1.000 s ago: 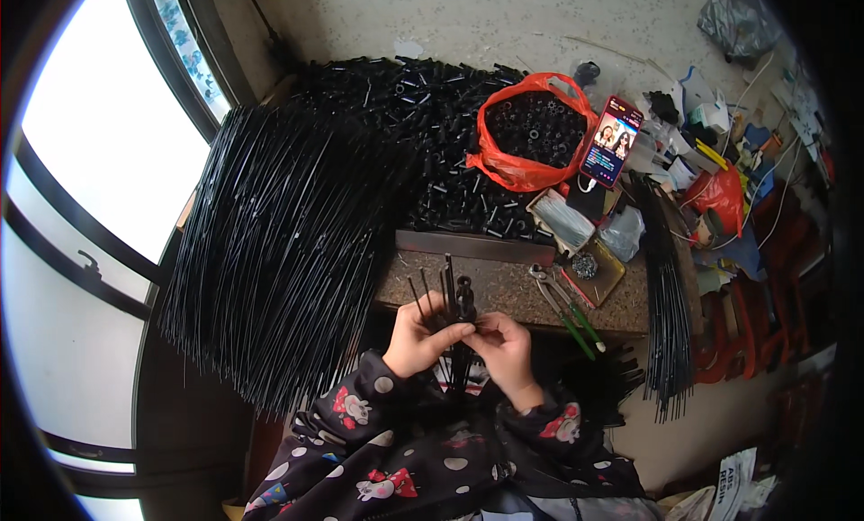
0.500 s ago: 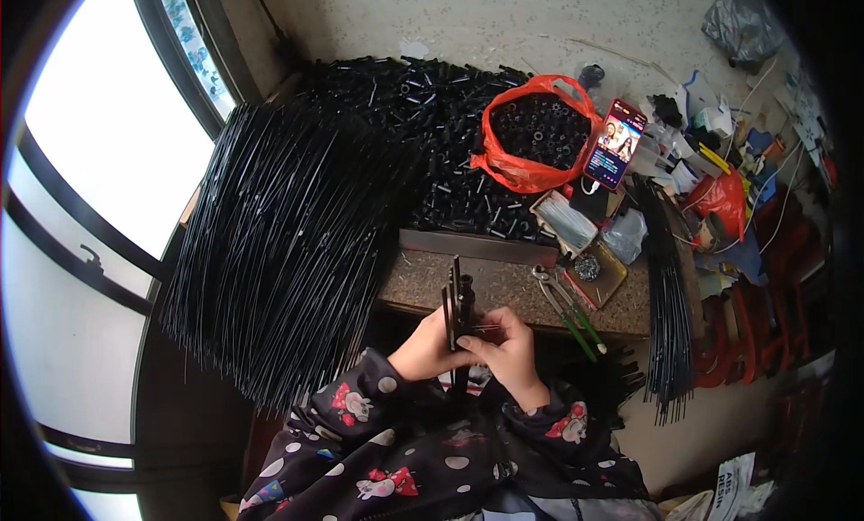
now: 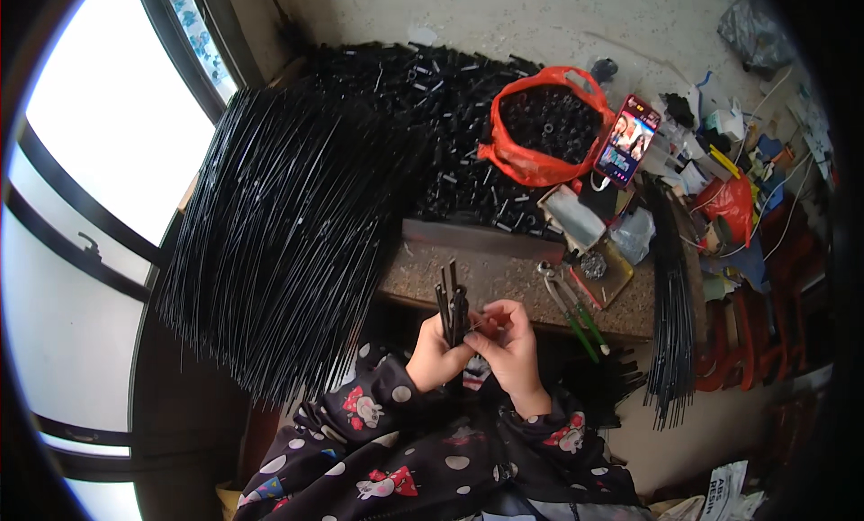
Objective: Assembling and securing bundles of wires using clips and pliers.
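My left hand (image 3: pixel 436 357) grips a small bunch of thin black rods (image 3: pixel 451 303) that stand upright above my fingers. My right hand (image 3: pixel 509 343) meets it from the right, fingers pinched on the bunch at its lower part. Both hands hover just in front of the stone worktop's front edge (image 3: pixel 486 278). What the fingertips pinch between them is too small to tell. My dotted dark sleeves (image 3: pixel 423 449) fill the lower middle.
A big fan of long black rods (image 3: pixel 279 224) lies left. Behind it is a heap of short black tubes (image 3: pixel 423 116) and an orange bag (image 3: pixel 540 125) of them. A lit phone (image 3: pixel 627 141), green-handled pliers (image 3: pixel 571 309) and another rod bundle (image 3: pixel 670 305) lie right.
The rods in my hands were spread apart a second ago; now they are gathered into one tight upright bunch, and my hands have closed together.
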`<state>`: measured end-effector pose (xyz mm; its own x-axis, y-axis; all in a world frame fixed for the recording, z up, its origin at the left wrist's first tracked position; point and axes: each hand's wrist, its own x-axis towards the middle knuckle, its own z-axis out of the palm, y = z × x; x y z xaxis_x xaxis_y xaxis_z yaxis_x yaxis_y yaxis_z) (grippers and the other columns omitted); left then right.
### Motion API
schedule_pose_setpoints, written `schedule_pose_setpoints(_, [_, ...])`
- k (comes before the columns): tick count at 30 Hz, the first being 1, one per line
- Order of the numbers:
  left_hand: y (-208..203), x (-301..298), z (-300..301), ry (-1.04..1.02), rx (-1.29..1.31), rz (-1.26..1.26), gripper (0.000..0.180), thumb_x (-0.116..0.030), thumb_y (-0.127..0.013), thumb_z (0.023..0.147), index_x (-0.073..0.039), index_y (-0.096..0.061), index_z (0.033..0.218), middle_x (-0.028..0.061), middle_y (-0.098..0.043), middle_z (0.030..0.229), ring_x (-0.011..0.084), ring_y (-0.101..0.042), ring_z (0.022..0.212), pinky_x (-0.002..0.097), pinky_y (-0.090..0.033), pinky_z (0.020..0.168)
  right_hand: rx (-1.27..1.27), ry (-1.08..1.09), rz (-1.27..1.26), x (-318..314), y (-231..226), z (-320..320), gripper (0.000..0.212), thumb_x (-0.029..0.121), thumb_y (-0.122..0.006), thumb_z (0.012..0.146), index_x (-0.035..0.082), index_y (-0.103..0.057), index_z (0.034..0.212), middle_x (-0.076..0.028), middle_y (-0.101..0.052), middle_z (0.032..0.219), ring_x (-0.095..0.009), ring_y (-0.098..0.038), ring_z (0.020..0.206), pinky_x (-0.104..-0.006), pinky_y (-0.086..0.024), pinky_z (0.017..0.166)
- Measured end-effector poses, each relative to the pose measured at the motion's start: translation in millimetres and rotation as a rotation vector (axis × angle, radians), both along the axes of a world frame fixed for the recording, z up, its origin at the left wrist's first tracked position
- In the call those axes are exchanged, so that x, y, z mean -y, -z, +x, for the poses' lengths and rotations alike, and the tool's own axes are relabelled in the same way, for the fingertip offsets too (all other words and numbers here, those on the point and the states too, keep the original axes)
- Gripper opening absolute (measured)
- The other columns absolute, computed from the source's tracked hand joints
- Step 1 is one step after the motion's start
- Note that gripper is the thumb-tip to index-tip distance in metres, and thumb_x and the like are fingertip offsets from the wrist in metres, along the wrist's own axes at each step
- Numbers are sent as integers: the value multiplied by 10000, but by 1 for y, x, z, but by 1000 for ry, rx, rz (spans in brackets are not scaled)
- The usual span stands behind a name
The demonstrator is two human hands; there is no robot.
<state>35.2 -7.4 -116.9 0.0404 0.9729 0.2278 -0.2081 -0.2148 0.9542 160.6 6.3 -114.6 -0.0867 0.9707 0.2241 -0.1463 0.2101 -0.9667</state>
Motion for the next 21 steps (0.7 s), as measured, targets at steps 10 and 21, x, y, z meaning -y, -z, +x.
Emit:
schedule_pose_setpoints(10, [-36, -4, 5, -85, -402, 153, 285, -7, -597, 742, -2, -480, 1001, 132, -609, 768, 201, -623, 615, 291, -483, 578, 246, -52, 312, -9, -47, 27, 128, 57, -669, 739, 0, -557, 714, -55, -547, 735, -157, -519, 661, -264, -396, 568])
schedule_pose_setpoints(21, [-95, 5, -26, 387, -10, 366, 162, 70, -619, 755, -4, -501, 838, 120, -605, 957, 203, -611, 834, 325, -475, 730, 971, 307, 419, -1, -16, 110, 314, 141, -647, 758, 26, -577, 1041, -161, -571, 939, -270, -552, 884, -357, -450, 758])
